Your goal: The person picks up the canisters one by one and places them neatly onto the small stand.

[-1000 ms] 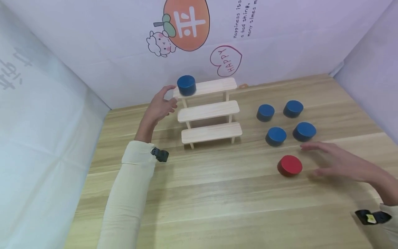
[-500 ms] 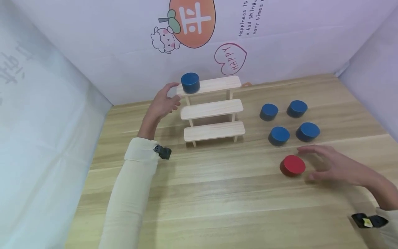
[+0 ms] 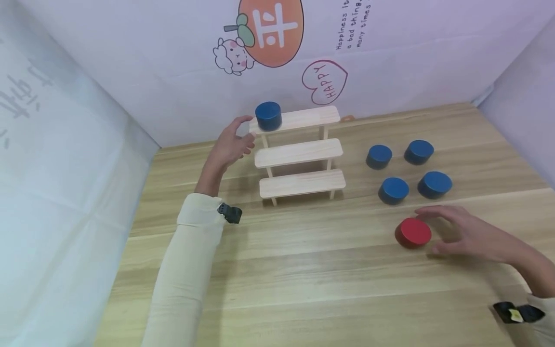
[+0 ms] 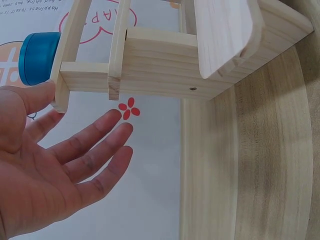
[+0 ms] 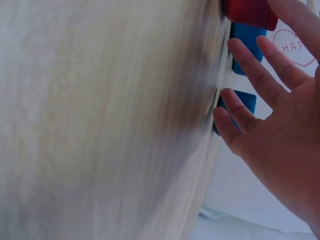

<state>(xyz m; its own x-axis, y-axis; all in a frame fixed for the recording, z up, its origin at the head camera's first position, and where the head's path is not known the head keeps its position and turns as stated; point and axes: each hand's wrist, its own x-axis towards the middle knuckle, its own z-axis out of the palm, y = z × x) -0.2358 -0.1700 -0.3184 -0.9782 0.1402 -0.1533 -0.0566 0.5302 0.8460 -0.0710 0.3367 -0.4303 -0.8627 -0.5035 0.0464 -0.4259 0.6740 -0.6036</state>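
A three-tier wooden step shelf (image 3: 302, 183) stands against the back cloth. On the left end of its top tier sits a blue cylinder (image 3: 268, 116). My left hand (image 3: 230, 146) holds that end of the top tier between thumb and index finger, beside the cylinder; the other fingers (image 4: 100, 150) spread loosely below. At the right, a red cylinder (image 3: 414, 233) lies on the table. My right hand (image 3: 472, 233) is right beside it, thumb and index finger spread apart at its right side. In the right wrist view, the fingers (image 5: 257, 75) are extended, with the red cylinder (image 5: 250, 11) beyond them.
Several blue cylinders (image 3: 393, 191) stand on the wooden table (image 3: 303, 279) between the shelf and my right hand, behind the red one. White printed cloth (image 3: 173, 58) encloses the table at the back and sides.
My right hand has moved left, bringing its thumb and index finger close to the red cylinder. The left hand stays at the shelf. The head view has shifted slightly.
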